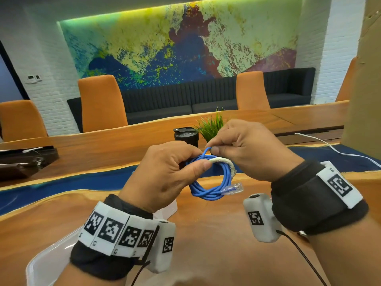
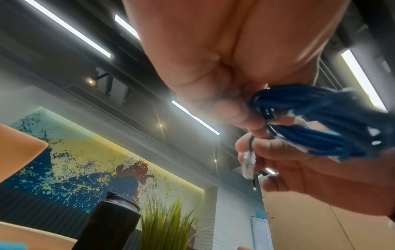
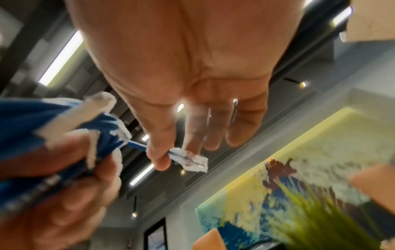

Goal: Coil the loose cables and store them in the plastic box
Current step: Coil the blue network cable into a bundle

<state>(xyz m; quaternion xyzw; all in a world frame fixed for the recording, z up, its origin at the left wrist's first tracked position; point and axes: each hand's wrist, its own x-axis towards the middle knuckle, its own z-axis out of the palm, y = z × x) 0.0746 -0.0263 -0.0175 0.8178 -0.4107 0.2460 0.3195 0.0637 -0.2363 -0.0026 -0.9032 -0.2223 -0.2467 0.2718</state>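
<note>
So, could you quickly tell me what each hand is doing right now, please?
Left hand: closed, holding the coiled blue cable.
Right hand: closed, pinching the cable's free end just behind its clear plug.

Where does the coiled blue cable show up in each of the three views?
Head: blue cable coil at centre, held between both hands above the table.
Left wrist: coil at right, below the palm.
Right wrist: coil at left edge, blurred.
Shared landmark: the green plant.

Beyond my table (image 1: 226, 254) stand a black tumbler (image 1: 186, 135) beside a plant (image 1: 212, 125), orange chairs (image 1: 101, 102), a sofa (image 1: 206, 98).
</note>
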